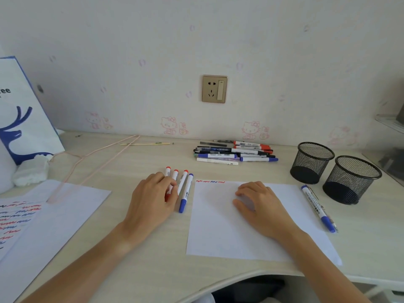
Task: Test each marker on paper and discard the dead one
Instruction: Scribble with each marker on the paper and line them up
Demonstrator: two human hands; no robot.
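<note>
While the right hand (260, 202) is lying flat with relaxed fingers, pinning the test paper (247, 232) steady, the left hand (153, 197) is resting loosely curled on the row of markers (182, 189) beside it, seemingly aligning tested ones away from the untested pile (236, 153).

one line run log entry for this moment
left hand: resting on row of markers | right hand: flat on test paper | paper: red and blue squiggles along top edge | both cups: no markers inside
</note>
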